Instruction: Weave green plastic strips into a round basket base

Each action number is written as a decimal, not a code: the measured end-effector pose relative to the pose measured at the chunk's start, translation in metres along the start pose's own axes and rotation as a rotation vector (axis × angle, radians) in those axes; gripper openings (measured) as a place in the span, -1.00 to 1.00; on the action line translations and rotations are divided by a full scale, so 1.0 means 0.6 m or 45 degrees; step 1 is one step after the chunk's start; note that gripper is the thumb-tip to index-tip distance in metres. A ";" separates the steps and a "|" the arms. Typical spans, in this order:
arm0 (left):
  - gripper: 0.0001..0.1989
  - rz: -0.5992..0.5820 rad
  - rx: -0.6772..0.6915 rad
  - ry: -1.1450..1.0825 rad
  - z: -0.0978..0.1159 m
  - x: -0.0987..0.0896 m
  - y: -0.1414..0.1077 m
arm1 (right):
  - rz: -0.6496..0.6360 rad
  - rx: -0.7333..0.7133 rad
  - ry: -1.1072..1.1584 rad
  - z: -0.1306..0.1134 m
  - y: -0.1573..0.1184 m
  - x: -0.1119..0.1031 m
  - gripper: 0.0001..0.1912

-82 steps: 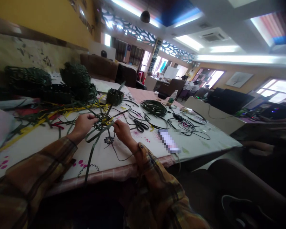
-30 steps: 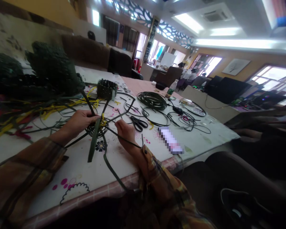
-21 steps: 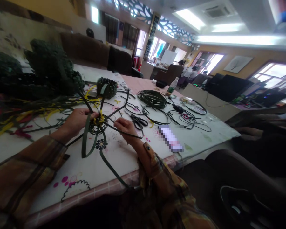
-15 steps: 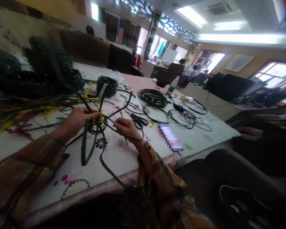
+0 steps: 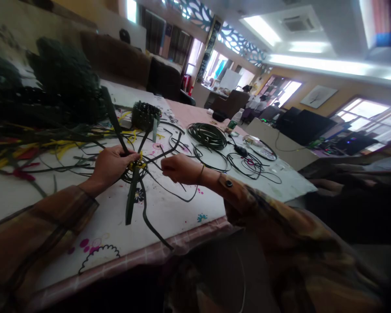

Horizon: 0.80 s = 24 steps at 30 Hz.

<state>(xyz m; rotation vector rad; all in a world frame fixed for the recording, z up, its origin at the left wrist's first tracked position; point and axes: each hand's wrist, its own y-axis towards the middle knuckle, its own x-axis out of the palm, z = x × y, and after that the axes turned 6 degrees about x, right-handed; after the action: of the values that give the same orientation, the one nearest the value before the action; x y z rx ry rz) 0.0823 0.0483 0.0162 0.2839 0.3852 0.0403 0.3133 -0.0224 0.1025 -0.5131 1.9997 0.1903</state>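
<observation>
My left hand (image 5: 112, 167) pinches the edge of a small round weaving (image 5: 129, 177) of dark green strips with yellow ties (image 5: 137, 164) at its middle. Flat green strips (image 5: 112, 117) stick out from it like spokes, one pointing up past my fingers. A broad strip (image 5: 132, 200) hangs toward the front. My right hand (image 5: 179, 168) is closed to the right of the weaving, apart from it. A thin green strip (image 5: 169, 190) loops from the weaving below this hand and reaches up to it; its end is hidden by the fingers.
Behind the weaving stands a small dark green woven basket (image 5: 145, 114). Coiled green strips (image 5: 207, 135) lie to the right, near a bottle (image 5: 236, 118). Loose green and yellow strips (image 5: 65, 150) and a dark green woven mass (image 5: 61, 82) crowd the left. The table edge (image 5: 143, 258) runs in front.
My right hand has moved slightly right and up, and its forearm now covers the scissors and phone. The broad strip has swung from a loop to hanging straight. My left hand keeps its hold.
</observation>
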 end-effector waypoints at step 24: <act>-0.81 0.133 0.048 0.464 0.025 0.004 -0.021 | 0.100 0.833 0.163 -0.065 0.023 0.089 -0.81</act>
<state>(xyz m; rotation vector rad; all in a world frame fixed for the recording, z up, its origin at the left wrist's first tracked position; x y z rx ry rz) 0.0898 0.0322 0.0251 0.3348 0.7329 0.1893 0.2549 -0.0383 0.0728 -0.0256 2.0595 -0.4505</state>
